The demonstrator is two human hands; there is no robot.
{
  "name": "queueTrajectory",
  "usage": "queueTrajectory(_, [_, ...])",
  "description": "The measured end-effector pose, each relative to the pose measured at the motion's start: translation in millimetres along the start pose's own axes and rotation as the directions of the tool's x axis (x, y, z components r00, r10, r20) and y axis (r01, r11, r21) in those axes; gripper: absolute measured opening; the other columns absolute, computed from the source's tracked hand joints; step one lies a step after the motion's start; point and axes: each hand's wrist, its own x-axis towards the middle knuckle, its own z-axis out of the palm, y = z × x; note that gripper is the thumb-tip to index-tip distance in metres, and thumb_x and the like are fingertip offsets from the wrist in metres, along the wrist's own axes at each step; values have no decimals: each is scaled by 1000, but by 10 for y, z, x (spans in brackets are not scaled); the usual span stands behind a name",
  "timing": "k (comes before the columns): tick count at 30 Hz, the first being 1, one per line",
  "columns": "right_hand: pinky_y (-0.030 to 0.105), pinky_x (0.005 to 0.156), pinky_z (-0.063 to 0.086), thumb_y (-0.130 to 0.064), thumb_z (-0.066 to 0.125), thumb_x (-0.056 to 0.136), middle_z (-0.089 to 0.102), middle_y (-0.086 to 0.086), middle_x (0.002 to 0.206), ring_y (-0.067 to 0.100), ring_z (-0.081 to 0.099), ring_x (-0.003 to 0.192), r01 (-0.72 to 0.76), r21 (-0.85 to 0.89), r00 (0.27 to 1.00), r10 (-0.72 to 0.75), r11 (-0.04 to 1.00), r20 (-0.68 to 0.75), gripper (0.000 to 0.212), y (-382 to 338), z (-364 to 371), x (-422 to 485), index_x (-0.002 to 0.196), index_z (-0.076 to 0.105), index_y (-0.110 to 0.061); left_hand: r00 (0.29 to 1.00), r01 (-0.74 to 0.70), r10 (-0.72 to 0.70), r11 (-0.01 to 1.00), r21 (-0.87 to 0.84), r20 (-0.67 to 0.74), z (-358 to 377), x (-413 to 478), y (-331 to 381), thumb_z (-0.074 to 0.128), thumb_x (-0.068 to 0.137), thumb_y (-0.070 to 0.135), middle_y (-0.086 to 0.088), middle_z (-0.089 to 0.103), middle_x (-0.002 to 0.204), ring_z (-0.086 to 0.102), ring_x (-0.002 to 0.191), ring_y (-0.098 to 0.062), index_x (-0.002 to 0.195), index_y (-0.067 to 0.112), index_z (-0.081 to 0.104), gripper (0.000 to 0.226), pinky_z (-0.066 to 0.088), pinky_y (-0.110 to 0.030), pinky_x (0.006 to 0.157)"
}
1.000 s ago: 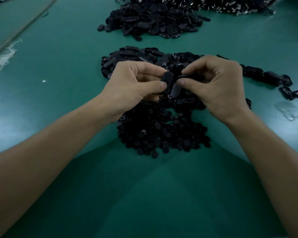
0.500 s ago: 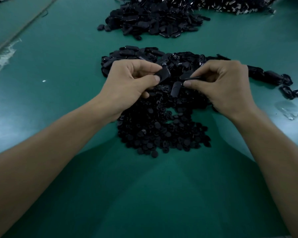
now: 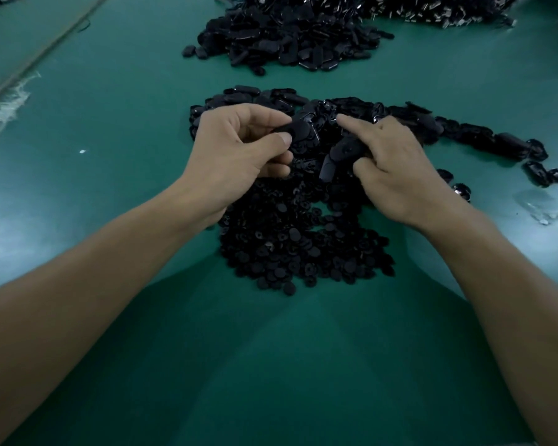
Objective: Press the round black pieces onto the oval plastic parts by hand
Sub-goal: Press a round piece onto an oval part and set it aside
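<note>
We saw the left hand (image 3: 236, 159) raised over the green tabletop (image 3: 110, 101), its thumb and forefinger pinching an oval plastic part (image 3: 298, 132) by one end while the other fingers curled underneath. Just beside it, the right hand (image 3: 400, 169) gripped a second oval part (image 3: 347, 149) between thumb and curled fingers, with the forefinger stretched out straight toward the left hand's part. The two held parts sat near each other but apart. We could not tell whether a round piece already sat on either one. Below both hands lay the heap of round black pieces (image 3: 303, 249), and just behind them a heap of oval parts (image 3: 271, 96), with a trail (image 3: 509, 144) running off to the right. A larger far heap (image 3: 287, 37) lay well beyond.
</note>
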Motion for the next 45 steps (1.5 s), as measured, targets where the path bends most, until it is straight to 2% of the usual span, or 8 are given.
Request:
queueTrajectory(4, [25,96,21,-31,32,90,38,-6,108,19,33,111,-6,-67,997,1,998,-80,56,-7,-57,-30,143,51,-35,1000,-5,5,1000,-6,-20,-2,3,4,71,90,2,3,68,67,69,67,-13,93,11,71,10,58,-25,64])
queueTrajectory(7, [20,88,30,-30,55,94,48,-10,100,11,42,104,63,-2,990,-63,998,-125,27,-42,-102,-53,115,72,-29,1000,-5,5,1000,-10,-29,-5,5,8,71,90,2,0,68,70,68,67,-13,92,10,71,8,57,-25,64])
queueTrajectory(9, [18,82,37,-36,68,90,54,-10,96,9,49,95,142,23,989,-140,990,-56,14,-95,-119,-70,100,75,-28,1000,-9,9,1000,-1,-28,-6,2,7,72,90,3,1,68,69,68,67,-13,92,11,71,8,57,-25,64])
queueTrajectory(12, [29,84,41,-49,71,86,56,-6,100,13,51,99,191,19,976,-192,981,100,26,-188,-112,-101,105,75,-31,1000,-14,14,1000,16,-26,-9,1,7,73,90,5,3,70,68,69,67,-14,93,12,71,8,57,-25,64])
queueTrajectory(15, [28,87,35,-53,67,85,49,-9,100,11,41,103,232,-74,961,-216,970,175,35,-240,-81,-120,115,71,-34,1000,-12,12,1000,17,-29,-6,4,4,73,89,4,3,70,67,69,66,-14,93,12,70,9,56,-25,62])
queueTrajectory(32, [23,78,41,-31,72,90,51,-15,89,5,48,84,286,-52,934,-266,957,240,12,-314,8,-98,101,75,-28,1000,-14,16,999,45,-25,5,-5,-10,77,83,0,-7,71,74,70,67,-15,87,14,72,16,57,-24,65])
queueTrajectory(39, [3,66,38,-20,69,93,55,-25,75,-14,53,72,231,35,957,-233,972,174,6,-314,8,-136,96,73,-22,1000,-14,14,998,64,-9,5,-13,-23,77,82,-1,-4,71,70,70,67,-15,87,13,72,16,58,-24,65])
queueTrajectory(45, [25,71,51,-15,62,96,68,-8,85,7,64,77,183,190,983,-180,965,-31,3,-319,-75,-163,95,65,-16,1000,-8,8,996,85,-5,5,-21,-10,79,79,-5,-1,74,73,71,67,-17,90,14,72,22,60,-26,68])
